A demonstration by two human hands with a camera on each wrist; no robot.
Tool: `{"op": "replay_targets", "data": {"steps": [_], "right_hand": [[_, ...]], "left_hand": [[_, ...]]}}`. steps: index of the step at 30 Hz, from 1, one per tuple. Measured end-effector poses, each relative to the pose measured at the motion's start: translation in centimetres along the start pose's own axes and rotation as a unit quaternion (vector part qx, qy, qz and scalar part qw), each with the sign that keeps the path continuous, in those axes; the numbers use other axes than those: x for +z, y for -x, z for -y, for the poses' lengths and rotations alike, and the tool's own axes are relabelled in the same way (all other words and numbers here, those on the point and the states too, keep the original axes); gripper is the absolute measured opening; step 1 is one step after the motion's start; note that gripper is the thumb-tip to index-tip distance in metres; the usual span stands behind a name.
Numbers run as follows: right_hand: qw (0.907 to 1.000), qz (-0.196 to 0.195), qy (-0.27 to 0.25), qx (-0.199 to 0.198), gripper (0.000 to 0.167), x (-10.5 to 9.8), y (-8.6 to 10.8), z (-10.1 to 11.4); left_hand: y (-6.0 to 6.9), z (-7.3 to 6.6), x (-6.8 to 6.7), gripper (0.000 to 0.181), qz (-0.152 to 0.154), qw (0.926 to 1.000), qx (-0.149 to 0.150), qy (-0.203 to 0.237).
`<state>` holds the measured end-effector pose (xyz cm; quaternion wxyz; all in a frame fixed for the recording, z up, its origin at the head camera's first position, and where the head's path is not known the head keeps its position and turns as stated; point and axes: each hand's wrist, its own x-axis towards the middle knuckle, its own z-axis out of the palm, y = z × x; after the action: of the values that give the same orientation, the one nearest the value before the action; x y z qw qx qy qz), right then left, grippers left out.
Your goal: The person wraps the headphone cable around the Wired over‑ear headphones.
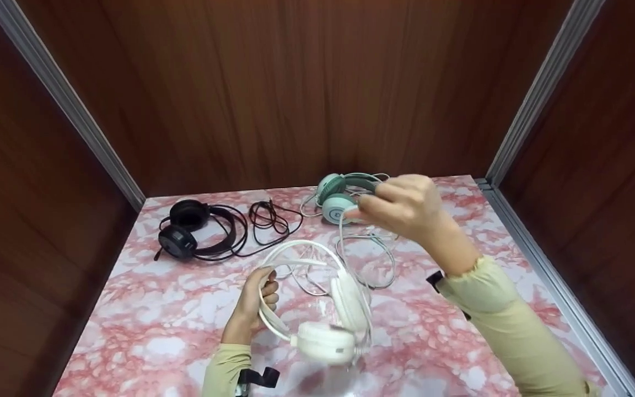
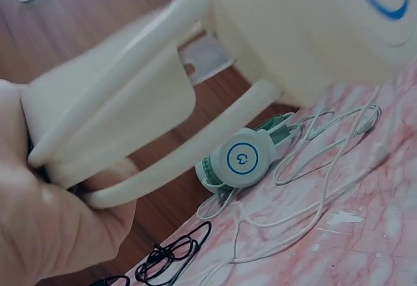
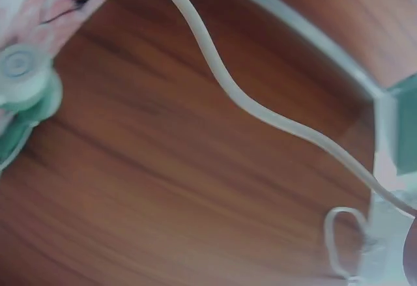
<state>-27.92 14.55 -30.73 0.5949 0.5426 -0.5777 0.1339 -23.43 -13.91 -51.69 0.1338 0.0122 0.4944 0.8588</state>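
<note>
My left hand (image 1: 257, 298) grips the headband of a pair of white headphones (image 1: 326, 343), held above the table. In the left wrist view the fingers wrap round the white headband (image 2: 117, 97), and one ear cup fills the upper right. Raised higher on the right, my right hand (image 1: 405, 207) pinches the white cable (image 1: 341, 234), which hangs down toward the headphones. In the right wrist view this cable (image 3: 241, 97) crosses the picture, with only a sliver of the hand at the right edge. Some of the cable loops beside the ear cups are blurred.
Black headphones (image 1: 178, 241) with a bundled black cord (image 1: 269, 218) lie at the back left of the pink marbled table (image 1: 163, 344). Green-and-white headphones (image 1: 333, 208) lie at the back, partly behind my right hand. Brown wooden panels (image 1: 295, 94) enclose the back and sides.
</note>
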Motion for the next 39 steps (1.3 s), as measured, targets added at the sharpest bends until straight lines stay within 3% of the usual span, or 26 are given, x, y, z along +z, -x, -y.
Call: {"op": "replay_targets", "data": {"steps": [4,7,11,14,18,21,24,28,31,33,39], "right_hand": [[0.9909,0.103,-0.021,0.084,0.035,1.2,4.2,-1.4],[0.9728,0.157,-0.033,0.167,0.036,2.2,7.5,-1.5],[0.9355,0.206,-0.056,0.281,0.034,3.4,11.3,-0.4],[0.9034,0.228,-0.080,0.354,0.030,3.6,13.4,0.5],[0.8734,0.227,-0.102,0.418,0.028,3.2,15.0,1.0],[0.8561,0.237,-0.097,0.449,0.021,2.6,15.8,0.9],[0.8336,0.275,-0.063,0.475,0.014,2.0,17.0,1.1],[0.7951,0.346,-0.052,0.495,0.011,1.9,18.6,2.6],[0.7786,0.392,-0.079,0.484,0.010,2.4,19.2,4.8],[0.7746,0.405,-0.097,0.476,0.009,3.0,19.1,6.5],[0.7897,0.408,-0.132,0.438,0.007,4.5,17.7,12.2]], "left_hand": [[0.4,0.2,-0.6,0.026,0.095,0.9932,-0.026,0.063],[0.4,0.5,-1.1,0.026,0.168,0.9747,-0.032,0.143],[0.2,0.9,-1.4,0.025,0.235,0.9392,-0.030,0.249],[0.0,1.0,-1.3,0.027,0.233,0.9260,-0.024,0.296],[-0.2,0.7,-1.1,0.028,0.175,0.9232,-0.007,0.342],[-0.4,0.3,-0.9,0.030,0.107,0.9235,0.010,0.368],[-0.6,-0.1,-0.7,0.034,0.031,0.9227,0.031,0.383],[-0.9,-0.5,-0.1,0.038,-0.056,0.9136,0.051,0.399],[-1.2,-0.8,0.4,0.039,-0.105,0.9009,0.067,0.416],[-1.5,-1.1,0.7,0.037,-0.141,0.8897,0.085,0.426],[-3.3,-1.9,1.7,0.022,-0.265,0.8514,0.137,0.432]]}}
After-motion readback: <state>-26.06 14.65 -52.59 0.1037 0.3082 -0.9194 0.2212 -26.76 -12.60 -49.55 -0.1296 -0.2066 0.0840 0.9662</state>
